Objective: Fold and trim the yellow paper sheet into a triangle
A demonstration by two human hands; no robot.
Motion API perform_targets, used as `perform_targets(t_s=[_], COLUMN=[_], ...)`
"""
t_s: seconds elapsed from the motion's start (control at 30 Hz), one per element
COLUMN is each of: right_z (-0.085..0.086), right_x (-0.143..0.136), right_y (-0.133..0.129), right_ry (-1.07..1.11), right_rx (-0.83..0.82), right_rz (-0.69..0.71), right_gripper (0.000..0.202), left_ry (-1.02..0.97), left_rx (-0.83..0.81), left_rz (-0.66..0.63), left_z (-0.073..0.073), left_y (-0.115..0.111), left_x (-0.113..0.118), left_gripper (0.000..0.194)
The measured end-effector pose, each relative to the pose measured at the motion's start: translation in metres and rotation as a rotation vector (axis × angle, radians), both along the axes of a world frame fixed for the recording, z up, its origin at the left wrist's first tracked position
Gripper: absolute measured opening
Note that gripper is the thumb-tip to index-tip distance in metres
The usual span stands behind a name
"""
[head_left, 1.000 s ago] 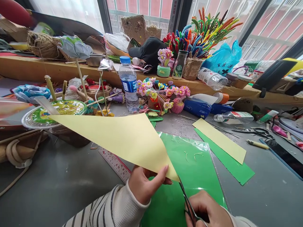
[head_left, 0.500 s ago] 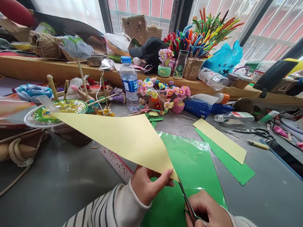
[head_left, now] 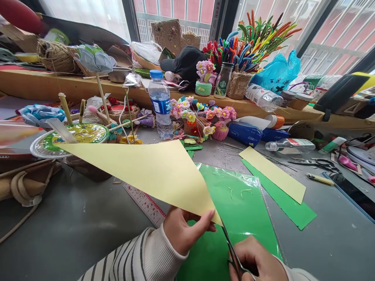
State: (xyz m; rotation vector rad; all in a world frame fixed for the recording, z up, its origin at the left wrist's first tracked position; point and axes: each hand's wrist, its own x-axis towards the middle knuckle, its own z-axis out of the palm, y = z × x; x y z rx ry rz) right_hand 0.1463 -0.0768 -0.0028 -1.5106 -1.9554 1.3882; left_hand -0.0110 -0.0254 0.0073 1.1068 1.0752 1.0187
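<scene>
A sheet of pale yellow paper (head_left: 164, 171) is pinched near its right corner between the thumb and fingers of my left hand (head_left: 187, 230). The sheet stretches away to the left and bends slightly. My right hand (head_left: 254, 257) grips a pair of scissors (head_left: 233, 251), its fingers around the handles at the bottom edge of the view. The scissor tips are at the paper's right corner, close to my left thumb. Below both hands lies a green sheet in a clear sleeve (head_left: 243, 207), with a few thin yellow slivers on it.
A ruler (head_left: 146, 205) lies partly under the yellow sheet. To the right are a yellow strip (head_left: 275, 175) on a green strip (head_left: 304, 216), a cutter knife (head_left: 319, 178), pliers (head_left: 319, 164) and a phone (head_left: 351, 191). A water bottle (head_left: 160, 107) and flower crafts (head_left: 202, 117) stand behind.
The far left end of the yellow sheet has dipped slightly. My hands and the scissors are in nearly the same place.
</scene>
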Motion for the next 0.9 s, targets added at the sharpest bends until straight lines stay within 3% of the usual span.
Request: perform_targets(t_s=[0.1,0.4,0.57,0.7,0.9], right_z=[-0.0061,-0.0103,-0.0072,-0.0051,-0.0097], right_x=[-0.0001,-0.0001,-0.0021,-0.0045,-0.001], right_y=[0.0046,0.0092,0.0085,0.0071,0.0095], right_ry=[0.054,0.108,0.1,0.102,0.11], right_rx=[-0.057,-0.091,-0.109,-0.072,-0.158], right_rz=[0.079,0.122,0.126,0.028,0.096], right_gripper=[0.072,0.068,0.069,0.067,0.07], left_ry=[-0.009,-0.003,-0.001,-0.01,0.007], left_rx=[-0.001,-0.002,0.011,0.011,0.031], left_rz=[0.003,0.013,0.005,0.016,-0.002], left_z=[0.0004,-0.0003,0.0004,-0.0003,-0.0001], left_y=[0.0,-0.0008,-0.001,-0.0006,-0.0014], left_x=[0.0002,0.0008,0.0006,0.0004,0.0005], left_gripper=[0.006,0.008,0.005,0.006,0.006])
